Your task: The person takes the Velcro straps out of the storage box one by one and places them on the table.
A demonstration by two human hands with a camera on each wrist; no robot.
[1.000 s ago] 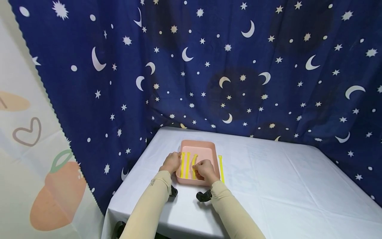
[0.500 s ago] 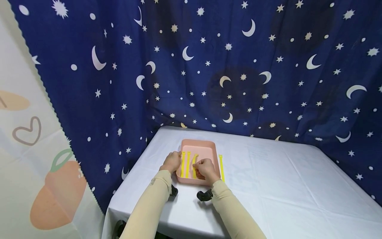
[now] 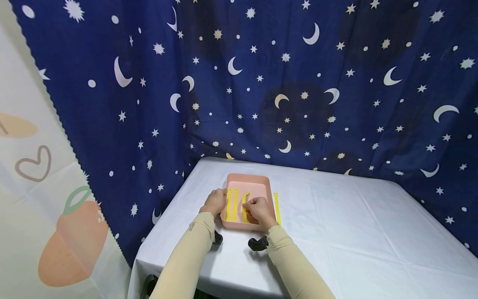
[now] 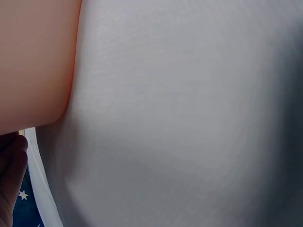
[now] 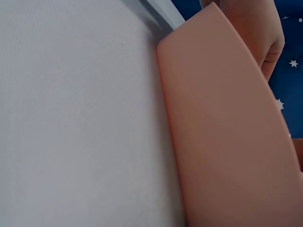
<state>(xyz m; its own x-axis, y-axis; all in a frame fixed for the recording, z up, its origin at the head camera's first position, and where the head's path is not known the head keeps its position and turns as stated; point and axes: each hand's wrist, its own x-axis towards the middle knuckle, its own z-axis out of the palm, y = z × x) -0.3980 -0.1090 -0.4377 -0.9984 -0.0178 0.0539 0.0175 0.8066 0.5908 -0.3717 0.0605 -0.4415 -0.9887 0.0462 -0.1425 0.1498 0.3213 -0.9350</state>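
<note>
The right hand is pinching a curved yellow strip inside the pink tray on the white table. The left hand is gripping the tray's left rim, fingers curled.

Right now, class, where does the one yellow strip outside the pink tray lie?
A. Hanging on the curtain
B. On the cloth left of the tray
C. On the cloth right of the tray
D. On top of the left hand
C: the lone yellow strip lies on the white tablecloth just beside the pink tray's right wall.
</note>
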